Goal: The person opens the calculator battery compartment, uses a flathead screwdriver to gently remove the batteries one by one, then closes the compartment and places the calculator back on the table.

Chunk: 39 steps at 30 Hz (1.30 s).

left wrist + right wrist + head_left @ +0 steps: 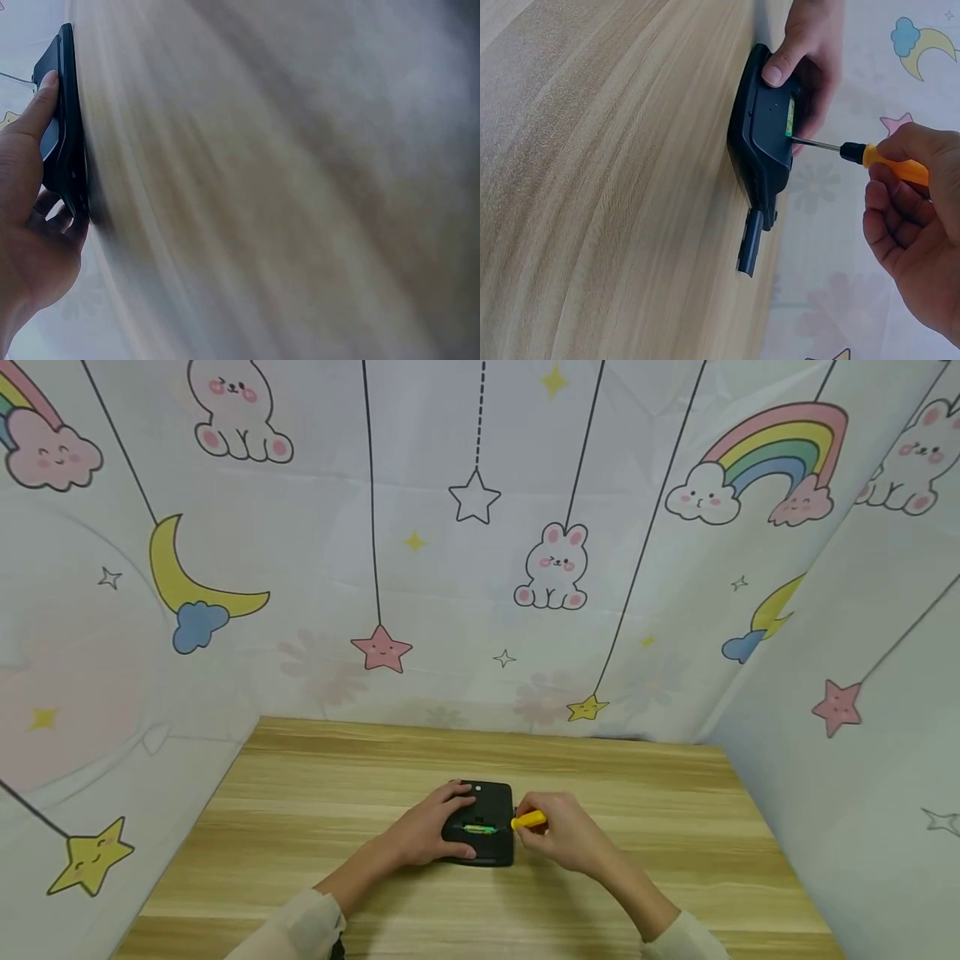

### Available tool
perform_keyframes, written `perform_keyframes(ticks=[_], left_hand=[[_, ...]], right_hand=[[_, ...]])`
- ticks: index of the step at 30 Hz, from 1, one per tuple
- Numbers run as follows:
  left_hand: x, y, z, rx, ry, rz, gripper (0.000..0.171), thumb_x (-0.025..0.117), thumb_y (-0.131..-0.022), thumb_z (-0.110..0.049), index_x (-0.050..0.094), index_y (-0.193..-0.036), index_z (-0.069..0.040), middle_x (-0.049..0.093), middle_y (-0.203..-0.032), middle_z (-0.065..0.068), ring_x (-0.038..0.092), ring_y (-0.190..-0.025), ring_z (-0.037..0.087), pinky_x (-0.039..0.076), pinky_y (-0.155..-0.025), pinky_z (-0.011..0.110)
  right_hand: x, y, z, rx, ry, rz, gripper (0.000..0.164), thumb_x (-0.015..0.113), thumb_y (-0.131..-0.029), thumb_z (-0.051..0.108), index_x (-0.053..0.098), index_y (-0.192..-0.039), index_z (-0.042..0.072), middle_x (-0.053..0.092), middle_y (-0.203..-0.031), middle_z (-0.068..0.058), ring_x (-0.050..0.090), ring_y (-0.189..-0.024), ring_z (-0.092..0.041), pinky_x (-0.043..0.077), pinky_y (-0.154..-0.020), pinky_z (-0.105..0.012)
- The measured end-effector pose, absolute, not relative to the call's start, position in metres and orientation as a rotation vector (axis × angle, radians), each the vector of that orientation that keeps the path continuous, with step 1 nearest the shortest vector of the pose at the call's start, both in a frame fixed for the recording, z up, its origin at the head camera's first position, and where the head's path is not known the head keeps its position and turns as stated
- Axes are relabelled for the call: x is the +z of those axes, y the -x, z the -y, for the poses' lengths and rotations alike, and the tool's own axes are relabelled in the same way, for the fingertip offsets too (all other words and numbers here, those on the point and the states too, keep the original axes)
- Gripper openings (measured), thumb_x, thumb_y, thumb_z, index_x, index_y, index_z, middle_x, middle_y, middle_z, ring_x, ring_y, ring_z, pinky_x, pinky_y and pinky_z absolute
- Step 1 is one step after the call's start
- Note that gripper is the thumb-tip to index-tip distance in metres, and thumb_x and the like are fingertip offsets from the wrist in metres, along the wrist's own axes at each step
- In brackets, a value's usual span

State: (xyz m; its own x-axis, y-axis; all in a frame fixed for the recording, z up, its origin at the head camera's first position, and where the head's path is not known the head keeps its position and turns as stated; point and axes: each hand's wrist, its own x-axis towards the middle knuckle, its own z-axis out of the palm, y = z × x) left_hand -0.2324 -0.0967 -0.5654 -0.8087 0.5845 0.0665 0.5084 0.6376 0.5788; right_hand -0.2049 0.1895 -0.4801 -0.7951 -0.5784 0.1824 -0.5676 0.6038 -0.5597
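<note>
A flat black device [493, 850] lies on the table with a slot in its upper face. In that slot sits a green battery [790, 118]. My left hand [427, 828] grips the device along its left side, thumb near the front and fingers at the back. With my right hand [568, 837] I pinch the yellow handle of a screwdriver [900, 166]. Its metal shaft reaches the slot at the battery's end in the right wrist view; whether the tip touches the battery I cannot tell. A small curved black piece [750, 244] juts out beside the device.
The wood-grain table [360, 760] stretches around the device on every side. White cloth walls [450, 577] printed with stars, rabbits and rainbows stand behind it and at both sides.
</note>
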Motion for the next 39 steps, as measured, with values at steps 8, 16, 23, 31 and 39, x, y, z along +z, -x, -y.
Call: perform_keyframes(ticks=[8, 16, 23, 31, 39], left_hand=[[-0.566, 0.233, 0.097, 0.903, -0.915, -2.725, 0.086, 0.081, -0.091, -0.055, 0.051, -0.158, -0.011, 0.035, -0.169, 0.007, 0.024, -0.160, 0.035, 0.037, -0.121, 0.056], [-0.567, 0.234, 0.097, 0.909, -0.917, -2.718, 0.087, 0.081, -0.090, -0.057, 0.051, -0.158, -0.012, 0.035, -0.169, 0.007, 0.025, -0.160, 0.035, 0.037, -0.121, 0.056], [-0.567, 0.235, 0.097, 0.919, -0.924, -2.711, 0.087, 0.081, -0.090, -0.057, 0.051, -0.158, -0.011, 0.035, -0.169, 0.008, 0.025, -0.160, 0.035, 0.037, -0.121, 0.056], [-0.566, 0.235, 0.098, 0.924, -0.934, -2.711, 0.086, 0.081, -0.091, -0.056, 0.051, -0.158, -0.010, 0.035, -0.169, 0.008, 0.025, -0.159, 0.036, 0.036, -0.121, 0.056], [-0.567, 0.235, 0.097, 0.916, -0.935, -2.712, 0.086, 0.081, -0.091, -0.054, 0.051, -0.158, -0.010, 0.035, -0.169, 0.009, 0.025, -0.159, 0.036, 0.035, -0.122, 0.055]], right_hand=[[-0.482, 0.204, -0.187, -0.996, 1.017, -2.814, 0.014, 0.082, -0.091, 0.009, 0.073, -0.100, 0.014, 0.072, -0.094, 0.005, 0.062, -0.075, -0.002, 0.063, -0.067, -0.036], [-0.485, 0.205, -0.186, -1.061, 0.988, -2.819, 0.015, 0.083, -0.091, 0.009, 0.073, -0.102, 0.016, 0.072, -0.094, 0.006, 0.063, -0.076, -0.004, 0.063, -0.069, -0.040], [-0.488, 0.206, -0.185, -1.148, 0.953, -2.783, 0.015, 0.081, -0.092, 0.006, 0.074, -0.102, 0.016, 0.074, -0.094, 0.004, 0.067, -0.078, -0.002, 0.064, -0.071, -0.038], [-0.482, 0.203, -0.177, -1.062, 0.960, -2.792, 0.013, 0.079, -0.095, 0.007, 0.073, -0.103, 0.014, 0.072, -0.096, 0.005, 0.067, -0.081, -0.002, 0.064, -0.073, -0.035], [-0.473, 0.206, -0.164, -0.878, 1.092, -2.813, 0.012, 0.079, -0.094, 0.006, 0.072, -0.102, 0.012, 0.068, -0.090, 0.006, 0.061, -0.075, 0.000, 0.057, -0.068, -0.021]])
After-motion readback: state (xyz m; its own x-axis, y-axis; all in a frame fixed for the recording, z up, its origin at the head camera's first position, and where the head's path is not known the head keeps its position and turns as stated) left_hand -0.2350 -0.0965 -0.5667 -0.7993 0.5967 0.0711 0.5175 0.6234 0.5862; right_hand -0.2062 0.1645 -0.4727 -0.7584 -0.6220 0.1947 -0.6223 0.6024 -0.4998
